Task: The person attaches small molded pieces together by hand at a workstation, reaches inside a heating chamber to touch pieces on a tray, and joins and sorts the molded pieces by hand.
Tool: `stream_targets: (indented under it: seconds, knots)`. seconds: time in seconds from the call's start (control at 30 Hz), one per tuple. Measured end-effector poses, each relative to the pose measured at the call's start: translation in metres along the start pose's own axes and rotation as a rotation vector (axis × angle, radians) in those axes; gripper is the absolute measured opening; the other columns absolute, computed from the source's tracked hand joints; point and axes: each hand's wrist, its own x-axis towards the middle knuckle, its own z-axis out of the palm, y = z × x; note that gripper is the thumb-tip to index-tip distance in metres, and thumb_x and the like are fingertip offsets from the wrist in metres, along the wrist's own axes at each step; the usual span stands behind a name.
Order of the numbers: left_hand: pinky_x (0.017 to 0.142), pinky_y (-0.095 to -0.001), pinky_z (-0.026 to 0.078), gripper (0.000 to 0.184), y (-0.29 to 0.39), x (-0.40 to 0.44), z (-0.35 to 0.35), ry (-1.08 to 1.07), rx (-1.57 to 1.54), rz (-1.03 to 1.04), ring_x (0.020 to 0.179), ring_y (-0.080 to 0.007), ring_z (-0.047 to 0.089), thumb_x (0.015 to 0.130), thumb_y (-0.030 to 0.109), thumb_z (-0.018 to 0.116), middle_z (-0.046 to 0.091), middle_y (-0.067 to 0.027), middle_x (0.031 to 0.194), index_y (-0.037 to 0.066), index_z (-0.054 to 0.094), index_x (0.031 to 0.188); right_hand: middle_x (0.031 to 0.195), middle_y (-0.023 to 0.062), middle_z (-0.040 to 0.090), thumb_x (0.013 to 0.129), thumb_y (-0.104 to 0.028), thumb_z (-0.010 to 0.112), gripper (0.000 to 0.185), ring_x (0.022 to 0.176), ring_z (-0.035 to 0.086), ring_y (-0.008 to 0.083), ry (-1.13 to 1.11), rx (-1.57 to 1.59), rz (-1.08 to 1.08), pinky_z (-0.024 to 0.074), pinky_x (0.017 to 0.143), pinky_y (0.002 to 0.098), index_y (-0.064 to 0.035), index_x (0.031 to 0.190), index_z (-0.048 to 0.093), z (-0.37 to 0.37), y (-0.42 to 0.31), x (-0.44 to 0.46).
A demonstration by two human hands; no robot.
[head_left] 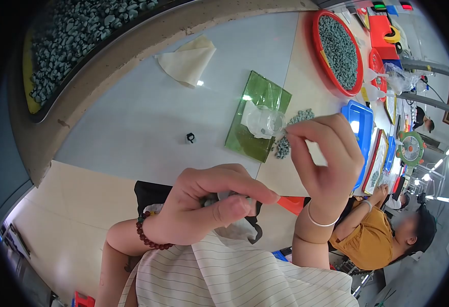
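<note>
My left hand, with a dark red bead bracelet at the wrist, is closed around small grey-green pieces that show between its fingers. Thumb and forefinger of my right hand are pinched together; whatever may be between them is too small to make out. Just beyond that pinch, a clear plastic cup-like piece lies on a green slab. Beside the slab is a loose pile of grey-green pieces, partly hidden by my right hand. A small dark ring-shaped object rests on the grey work surface.
A folded cream cloth or paper lies farther back. Grey-green pieces fill a red basin and a large dark-edged tray. A blue tray stands right of my right hand. A co-worker in a mustard shirt sits at the right.
</note>
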Motion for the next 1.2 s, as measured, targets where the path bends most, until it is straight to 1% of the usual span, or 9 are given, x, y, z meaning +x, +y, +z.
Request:
stream_targets:
  seconds: [0.13, 0.23, 0.3, 0.4, 0.53, 0.63, 0.83, 0.93, 1.2]
  knots:
    - [0.047, -0.0224, 0.038, 0.034, 0.011, 0.001, 0.005, 0.026, 0.105, -0.012, 0.051, -0.0087, 0.047, 0.085, 0.032, 0.062, 0.060, -0.0079, 0.071, -0.002, 0.061, 0.089, 0.071, 0.0067, 0.058, 0.066, 0.005, 0.063, 0.009, 0.062, 0.049, 0.0140, 0.084, 0.719, 0.373, 0.0371, 0.057, 0.0236, 0.0007, 0.073, 0.063, -0.006, -0.012, -0.020]
    - [0.060, -0.0228, 0.045, 0.016, 0.009, 0.006, -0.011, -0.269, 0.434, 0.155, 0.067, -0.0093, 0.059, 0.083, 0.008, 0.062, 0.065, -0.0051, 0.077, 0.001, 0.064, 0.098, 0.074, 0.0093, 0.058, 0.070, 0.003, 0.062, 0.008, 0.066, 0.051, 0.0131, 0.073, 1.204, 0.537, 0.0398, 0.060, 0.0240, 0.0055, 0.077, 0.061, -0.002, -0.014, -0.037]
    - [0.054, -0.0236, 0.045, 0.019, -0.001, 0.007, -0.007, -0.210, 0.363, 0.195, 0.059, -0.0127, 0.058, 0.080, 0.015, 0.067, 0.065, -0.0096, 0.074, -0.001, 0.062, 0.090, 0.075, 0.0113, 0.058, 0.073, 0.000, 0.062, 0.009, 0.067, 0.053, 0.0153, 0.081, 1.416, 0.602, 0.0412, 0.060, 0.0249, 0.0059, 0.079, 0.060, 0.002, -0.016, -0.047]
    - [0.053, -0.0253, 0.047, 0.020, -0.005, 0.009, 0.009, -0.064, 0.296, 0.182, 0.058, -0.0156, 0.060, 0.078, 0.014, 0.071, 0.064, -0.0122, 0.073, -0.002, 0.062, 0.084, 0.075, 0.0115, 0.059, 0.073, -0.001, 0.063, 0.008, 0.067, 0.054, 0.0179, 0.131, 1.410, 0.547, 0.0424, 0.061, 0.0266, 0.0049, 0.078, 0.060, 0.002, -0.016, -0.059]
    - [0.056, -0.0277, 0.050, 0.017, -0.008, 0.007, 0.020, 0.042, 0.236, 0.135, 0.065, -0.0179, 0.064, 0.077, 0.010, 0.071, 0.064, -0.0130, 0.076, -0.002, 0.062, 0.083, 0.078, 0.0129, 0.061, 0.069, 0.002, 0.065, 0.010, 0.069, 0.058, 0.0235, 0.242, 1.127, 0.325, 0.0459, 0.064, 0.0306, 0.0027, 0.078, 0.060, 0.001, -0.020, -0.067]
    - [0.057, -0.0267, 0.051, 0.018, -0.006, 0.017, 0.008, -0.183, 0.480, 0.290, 0.065, -0.0191, 0.064, 0.077, 0.010, 0.072, 0.063, -0.0134, 0.079, 0.000, 0.060, 0.086, 0.083, 0.0143, 0.063, 0.061, 0.007, 0.066, 0.022, 0.077, 0.062, 0.0284, 0.233, 0.847, 0.118, 0.0490, 0.068, 0.0348, 0.0003, 0.081, 0.061, -0.005, -0.020, -0.064]
    - [0.052, -0.0225, 0.047, 0.024, -0.015, 0.012, 0.015, -0.083, 0.440, 0.274, 0.063, -0.0148, 0.061, 0.072, 0.011, 0.077, 0.063, -0.0127, 0.079, 0.003, 0.058, 0.085, 0.089, 0.0140, 0.064, 0.060, 0.008, 0.068, 0.027, 0.080, 0.064, 0.0261, 0.180, 0.723, 0.132, 0.0504, 0.069, 0.0348, -0.0002, 0.085, 0.061, -0.010, -0.027, -0.068]
    - [0.056, -0.0229, 0.049, 0.025, -0.012, 0.011, 0.023, -0.024, 0.375, 0.209, 0.068, -0.0158, 0.064, 0.063, 0.001, 0.079, 0.067, -0.0103, 0.081, 0.003, 0.063, 0.082, 0.090, 0.0141, 0.064, 0.060, 0.008, 0.068, 0.027, 0.080, 0.064, 0.0254, 0.186, 0.668, 0.122, 0.0510, 0.070, 0.0350, -0.0003, 0.085, 0.061, -0.009, -0.028, -0.072]
    - [0.051, -0.0217, 0.045, 0.028, -0.017, 0.012, 0.020, -0.086, 0.447, 0.250, 0.064, -0.0127, 0.060, 0.064, 0.004, 0.081, 0.065, -0.0117, 0.081, 0.005, 0.058, 0.080, 0.090, 0.0135, 0.065, 0.063, -0.002, 0.070, 0.025, 0.080, 0.065, 0.0241, 0.167, 0.555, -0.015, 0.0503, 0.071, 0.0344, 0.0002, 0.086, 0.063, -0.011, -0.021, -0.074]
